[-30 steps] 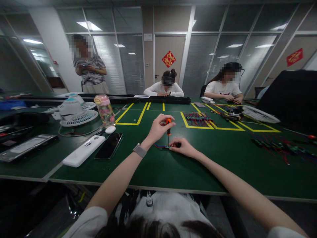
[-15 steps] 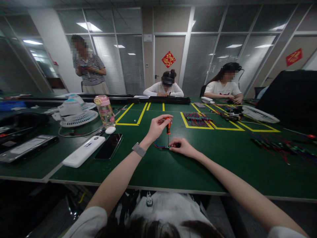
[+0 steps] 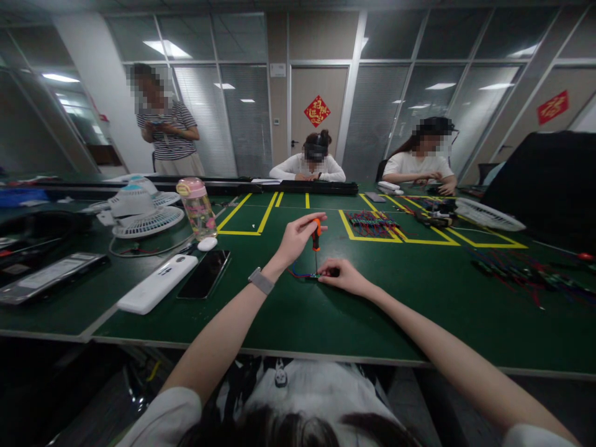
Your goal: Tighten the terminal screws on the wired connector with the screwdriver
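My left hand (image 3: 298, 238) grips the handle of an orange and black screwdriver (image 3: 316, 237), which stands upright. Its thin shaft points down, and the tip meets a small green circuit board (image 3: 315, 276) lying on the table. Red and blue wires (image 3: 296, 272) run from the left end of that board. With fingertips pinched at the board's right end, my right hand (image 3: 342, 276) rests on the table and holds it; part of the board is hidden behind the fingers.
On the green table (image 3: 279, 323), a white power bank (image 3: 158, 284), a black phone (image 3: 205, 274) and a pink-lidded bottle (image 3: 197, 208) stand left. Wired boards lie in a heap (image 3: 375, 224) within yellow tape and in another pile (image 3: 535, 273) at right. Several people are across the table.
The fingers of my left hand have shifted slightly around the screwdriver handle, which seems turned a little. My right hand and the board stay in place.
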Motion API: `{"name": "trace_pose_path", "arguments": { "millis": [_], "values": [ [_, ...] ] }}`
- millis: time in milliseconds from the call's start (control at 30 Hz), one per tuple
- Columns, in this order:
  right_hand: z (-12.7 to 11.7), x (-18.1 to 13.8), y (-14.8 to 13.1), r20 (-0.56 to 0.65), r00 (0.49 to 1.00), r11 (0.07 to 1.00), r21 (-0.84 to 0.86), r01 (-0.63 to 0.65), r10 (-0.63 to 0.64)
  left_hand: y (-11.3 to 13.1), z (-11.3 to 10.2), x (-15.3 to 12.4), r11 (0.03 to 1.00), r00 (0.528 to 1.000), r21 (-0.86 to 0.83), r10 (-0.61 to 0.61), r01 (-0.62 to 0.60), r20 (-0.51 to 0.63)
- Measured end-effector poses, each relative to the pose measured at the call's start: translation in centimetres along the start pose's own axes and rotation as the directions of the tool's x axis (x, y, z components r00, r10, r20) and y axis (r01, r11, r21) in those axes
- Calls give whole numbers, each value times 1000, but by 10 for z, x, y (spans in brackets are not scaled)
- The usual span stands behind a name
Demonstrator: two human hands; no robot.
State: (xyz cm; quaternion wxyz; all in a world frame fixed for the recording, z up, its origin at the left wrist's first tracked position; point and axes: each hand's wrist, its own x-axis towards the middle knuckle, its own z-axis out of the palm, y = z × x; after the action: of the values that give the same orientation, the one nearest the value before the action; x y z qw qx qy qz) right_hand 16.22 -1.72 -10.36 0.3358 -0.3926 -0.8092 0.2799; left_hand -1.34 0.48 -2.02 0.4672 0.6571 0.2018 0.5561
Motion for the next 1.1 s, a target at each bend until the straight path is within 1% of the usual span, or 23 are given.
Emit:
{"name": "trace_pose_path", "arguments": {
  "millis": [100,200,267,333,367,433,500,567,600,667,733,833,900,967,1033,1100],
  "values": [
    [0,0,0,-1,1000,1000,-1,-2,2,-3,0,-1,998,995,56,5,1,-103],
    [0,0,1,-5,1000,1000,-1,-3,3,-3,-1,-3,974,981,226,76,-34,-180],
    [0,0,1,-6,1000,1000,3,0,0,-2,-1,-5,936,970,342,155,-85,-184],
    [0,0,2,-4,1000,1000,5,2,-2,1,0,-6,913,967,388,202,-129,-153],
    [0,0,2,-3,1000,1000,4,3,-3,2,0,-6,917,971,374,200,-139,-130],
    [1,0,2,-5,1000,1000,2,4,-4,3,1,-5,954,985,273,150,-123,-81],
    [0,1,2,-8,1000,1000,1,5,-5,2,2,-4,993,997,101,70,-68,-22],
    [0,0,1,-10,1000,1000,0,4,-4,1,1,-2,998,999,-58,4,-2,32],
    [0,0,1,-11,1000,1000,0,3,-3,1,1,-2,994,999,-109,-13,17,45],
    [0,0,0,-13,1000,1000,0,2,-2,1,1,-2,990,999,-138,-21,27,42],
    [0,0,0,-13,1000,1000,4,2,-2,1,1,-2,996,1000,-90,-9,10,12],
    [0,0,1,-10,1000,1000,9,7,-7,2,2,-2,993,997,105,58,-52,-56],
    [0,0,2,-6,1000,1000,5,8,-8,2,3,-4,960,986,260,137,-109,-93],
    [0,0,2,-3,1000,1000,1,6,-6,4,4,-6,911,971,380,214,-159,-109],
    [0,0,2,-5,1000,1000,2,6,-6,5,4,-8,877,960,439,263,-197,-96],
    [0,0,2,-9,1000,1000,2,5,-5,7,5,-9,886,965,415,254,-208,-58]
  ]
}}
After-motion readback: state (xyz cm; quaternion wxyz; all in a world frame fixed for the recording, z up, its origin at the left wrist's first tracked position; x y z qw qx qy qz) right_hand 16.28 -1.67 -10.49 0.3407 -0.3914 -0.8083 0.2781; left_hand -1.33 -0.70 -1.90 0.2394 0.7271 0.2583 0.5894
